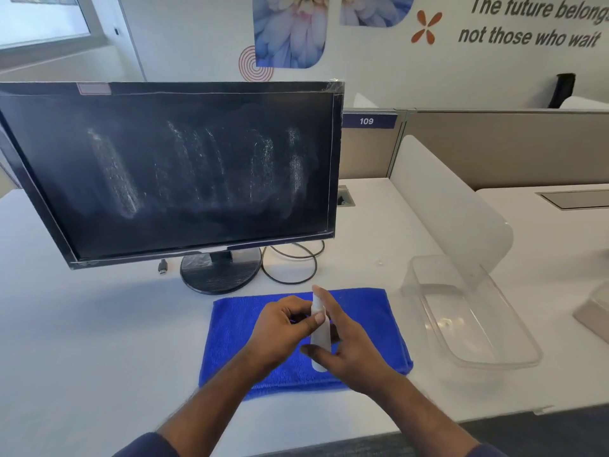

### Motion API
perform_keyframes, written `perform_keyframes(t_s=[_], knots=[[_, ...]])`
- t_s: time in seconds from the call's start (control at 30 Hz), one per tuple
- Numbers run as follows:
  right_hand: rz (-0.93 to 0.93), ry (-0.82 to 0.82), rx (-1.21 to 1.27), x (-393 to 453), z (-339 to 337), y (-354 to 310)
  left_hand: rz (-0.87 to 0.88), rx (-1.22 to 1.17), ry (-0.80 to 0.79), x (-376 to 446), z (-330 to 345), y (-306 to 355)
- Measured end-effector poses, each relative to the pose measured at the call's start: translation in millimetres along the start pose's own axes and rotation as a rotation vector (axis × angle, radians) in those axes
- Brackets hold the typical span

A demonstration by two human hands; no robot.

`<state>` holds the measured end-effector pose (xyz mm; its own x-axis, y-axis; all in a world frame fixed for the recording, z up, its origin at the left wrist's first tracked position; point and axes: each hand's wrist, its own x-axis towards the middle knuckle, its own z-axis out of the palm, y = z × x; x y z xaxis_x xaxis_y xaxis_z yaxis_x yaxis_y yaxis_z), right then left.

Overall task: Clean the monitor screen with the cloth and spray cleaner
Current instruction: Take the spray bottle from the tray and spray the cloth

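- Head view, far left: a black monitor stands on a white desk, turned a little to the right on its round black base. Its dark monitor screen carries pale, roughly vertical streaks of spray or residue across the middle, from left of centre to near the right edge.
- Just left of the base, a small black cable plug lies on the desk; to the right of the base, a thin black cable curls in loops.
- In front of the base, a folded blue microfibre cloth lies flat on the desk, nearer the person than the monitor.
- Above the cloth, the left hand has its fingers curled, thumb and fingertips pinched at the upper part of a small white spray bottle.
- The right hand wraps the bottle's body from the right, thumb across its lower part and index finger stretched up along the top; the bottle stands nearly upright between both hands.
- Right of the cloth, a clear plastic container sits on the desk, just in front of a frosted white divider.
- Behind the divider, a beige partition bears a blue tag reading 109.
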<state>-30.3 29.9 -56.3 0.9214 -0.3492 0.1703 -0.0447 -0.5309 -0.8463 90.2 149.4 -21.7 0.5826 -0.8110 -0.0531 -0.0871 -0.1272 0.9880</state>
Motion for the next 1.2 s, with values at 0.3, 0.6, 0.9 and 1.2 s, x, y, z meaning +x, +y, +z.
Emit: perform_keyframes(t_s=[0.3, 0.6, 0.9, 1.2], knots=[[0.048, 0.192, -0.022, -15.3, -12.8, 9.7, -0.007, 0.240, 0.236, 6.0, -21.8, -37.0], [0.222, 0.249, -0.232, -32.2, -40.9, 28.7, -0.073, 1.028, 0.255, -18.0, -86.6, -129.6], [0.262, 0.259, -0.351, -44.4, -34.4, 35.0, -0.145, 1.107, 0.193, -25.5, -90.5, -152.6], [0.238, 0.303, -0.341, -48.4, -33.4, 30.2, -0.151, 1.117, 0.185, -26.0, -89.5, -151.8]])
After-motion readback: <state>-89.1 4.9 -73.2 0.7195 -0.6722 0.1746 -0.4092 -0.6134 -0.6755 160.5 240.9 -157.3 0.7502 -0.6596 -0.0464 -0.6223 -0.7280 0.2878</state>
